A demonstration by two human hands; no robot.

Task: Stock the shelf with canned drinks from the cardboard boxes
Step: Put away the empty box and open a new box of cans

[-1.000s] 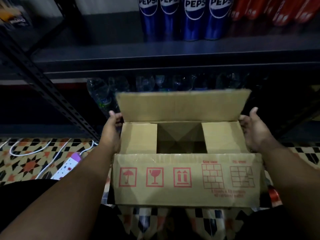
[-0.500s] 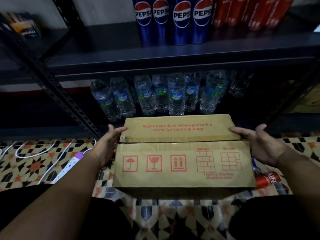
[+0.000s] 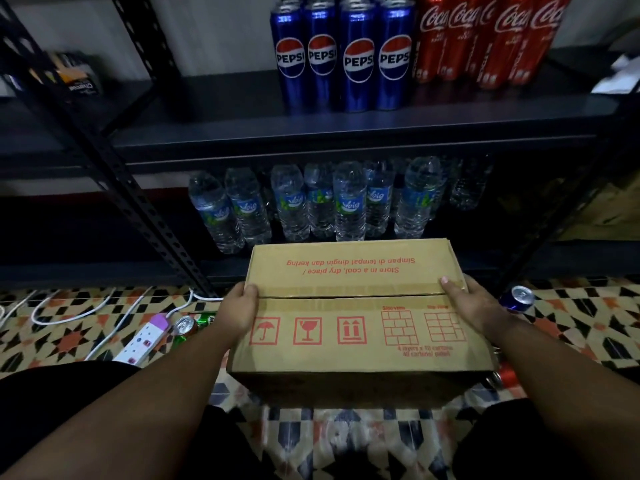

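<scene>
The cardboard box (image 3: pixel 356 317) sits closed between both hands, in front of the shelf (image 3: pixel 311 133) and above the patterned floor (image 3: pixel 69 341). The left hand (image 3: pixel 239 308) has its grip curled over the box's left edge, thumb on the top flap. The right hand (image 3: pixel 467 303) clasps the right edge the same way. Blue cans (image 3: pixel 341 60) and red cans (image 3: pixel 485 39) stand on the shelf.
</scene>
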